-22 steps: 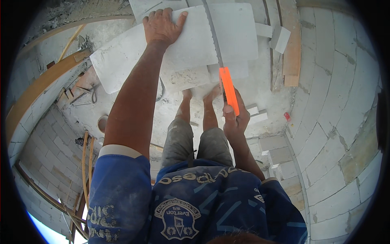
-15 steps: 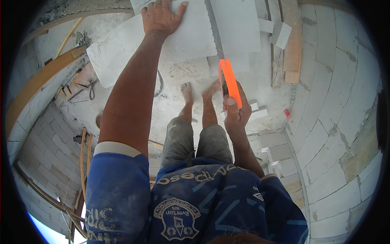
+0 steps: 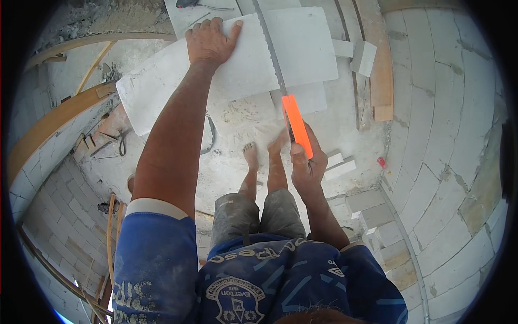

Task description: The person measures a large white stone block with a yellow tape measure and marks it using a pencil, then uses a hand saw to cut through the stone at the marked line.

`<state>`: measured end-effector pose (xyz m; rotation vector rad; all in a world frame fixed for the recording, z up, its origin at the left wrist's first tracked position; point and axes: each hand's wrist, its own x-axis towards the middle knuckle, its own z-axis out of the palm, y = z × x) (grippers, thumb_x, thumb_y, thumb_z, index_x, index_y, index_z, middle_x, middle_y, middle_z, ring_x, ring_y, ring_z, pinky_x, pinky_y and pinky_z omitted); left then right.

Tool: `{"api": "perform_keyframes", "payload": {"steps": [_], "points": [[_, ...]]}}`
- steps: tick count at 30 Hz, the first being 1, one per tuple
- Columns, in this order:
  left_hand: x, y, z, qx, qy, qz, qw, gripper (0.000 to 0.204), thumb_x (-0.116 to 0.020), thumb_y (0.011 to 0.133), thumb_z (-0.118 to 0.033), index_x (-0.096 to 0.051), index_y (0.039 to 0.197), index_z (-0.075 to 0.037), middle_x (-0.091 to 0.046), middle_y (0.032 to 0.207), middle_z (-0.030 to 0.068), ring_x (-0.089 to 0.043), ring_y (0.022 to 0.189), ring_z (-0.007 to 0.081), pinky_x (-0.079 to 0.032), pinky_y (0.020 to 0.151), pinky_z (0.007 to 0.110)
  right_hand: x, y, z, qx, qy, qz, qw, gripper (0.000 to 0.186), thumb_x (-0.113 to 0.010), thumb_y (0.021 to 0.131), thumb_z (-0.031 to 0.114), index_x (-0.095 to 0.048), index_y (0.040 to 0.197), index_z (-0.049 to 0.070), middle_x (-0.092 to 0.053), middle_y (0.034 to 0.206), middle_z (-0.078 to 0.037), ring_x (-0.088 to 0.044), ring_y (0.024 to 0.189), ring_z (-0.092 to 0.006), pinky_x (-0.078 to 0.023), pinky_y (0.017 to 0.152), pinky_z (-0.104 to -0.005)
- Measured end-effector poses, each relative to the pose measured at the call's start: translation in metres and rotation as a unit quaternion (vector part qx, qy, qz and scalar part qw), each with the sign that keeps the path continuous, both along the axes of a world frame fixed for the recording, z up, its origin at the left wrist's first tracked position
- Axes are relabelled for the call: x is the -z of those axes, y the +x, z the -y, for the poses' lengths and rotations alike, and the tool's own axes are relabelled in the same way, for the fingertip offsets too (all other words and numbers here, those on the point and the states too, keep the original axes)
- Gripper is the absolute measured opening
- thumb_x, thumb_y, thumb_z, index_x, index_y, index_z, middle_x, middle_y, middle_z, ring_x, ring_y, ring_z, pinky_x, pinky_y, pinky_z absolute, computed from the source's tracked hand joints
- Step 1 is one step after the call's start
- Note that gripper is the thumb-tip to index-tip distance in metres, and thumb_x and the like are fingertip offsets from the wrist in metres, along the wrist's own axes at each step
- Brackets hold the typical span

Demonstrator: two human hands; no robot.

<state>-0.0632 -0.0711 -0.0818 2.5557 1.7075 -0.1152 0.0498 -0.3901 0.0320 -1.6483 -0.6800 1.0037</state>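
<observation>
I'm standing on a building site, in a place with bare walls. The wall [image 3: 431, 162] along the floor's right edge is just gray blocks with rough lines between them. The floor [image 3: 226, 175] is pale and dusty. Long wood planks [image 3: 382, 81] are near its far right corner. An orange-handled saw [image 3: 297, 127] is at a big white block [image 3: 245, 67].

Pale block walls [image 3: 434, 132], dusty floor [image 3: 356, 141]
</observation>
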Motion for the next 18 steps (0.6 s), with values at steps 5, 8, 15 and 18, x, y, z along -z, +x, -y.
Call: {"api": "perform_keyframes", "payload": {"steps": [5,8,15,18], "points": [[-0.004,0.001,0.0,-0.007,0.005,-0.002,1.0,0.075,-0.035,0.098,-0.073,-0.069,0.123,-0.01,-0.071,0.119,0.0127,-0.061,0.12,0.0304,-0.038,0.105,0.046,-0.003,-0.012,-0.003,0.005,0.004,0.005,1.0,0.061,-0.059,0.105,0.039,-0.054,0.141,-0.009,-0.067,0.117,-0.012,-0.06,0.096,-0.0125,-0.049,0.082,-0.0275],[-0.004,0.001,-0.001,-0.002,0.007,0.006,1.0,0.075,-0.035,0.098,-0.072,-0.069,0.123,-0.01,-0.07,0.119,0.0131,-0.061,0.12,0.0307,-0.038,0.105,0.046,-0.004,-0.014,-0.002,0.008,0.006,0.015,1.0,0.06,-0.059,0.105,0.04,-0.055,0.141,-0.008,-0.067,0.124,-0.015,-0.061,0.107,-0.0165,-0.049,0.092,-0.0303],[-0.003,-0.001,-0.002,-0.003,0.007,0.002,1.0,0.074,-0.035,0.098,-0.071,-0.069,0.122,-0.009,-0.07,0.119,0.0127,-0.061,0.12,0.031,-0.038,0.105,0.046,-0.025,-0.015,-0.004,-0.004,-0.025,0.016,1.0,0.06,-0.059,0.105,0.039,-0.055,0.141,-0.008,-0.067,0.127,-0.016,-0.061,0.11,-0.0179,-0.05,0.093,-0.031],[-0.004,0.001,-0.001,-0.001,0.008,0.004,1.0,0.074,-0.035,0.098,-0.071,-0.069,0.121,-0.009,-0.07,0.119,0.0122,-0.061,0.12,0.0308,-0.038,0.105,0.046,-0.034,-0.015,-0.006,-0.006,-0.023,0.024,0.999,0.059,-0.059,0.105,0.039,-0.055,0.141,-0.008,-0.067,0.126,-0.016,-0.061,0.106,-0.0162,-0.05,0.09,-0.0298]]}}
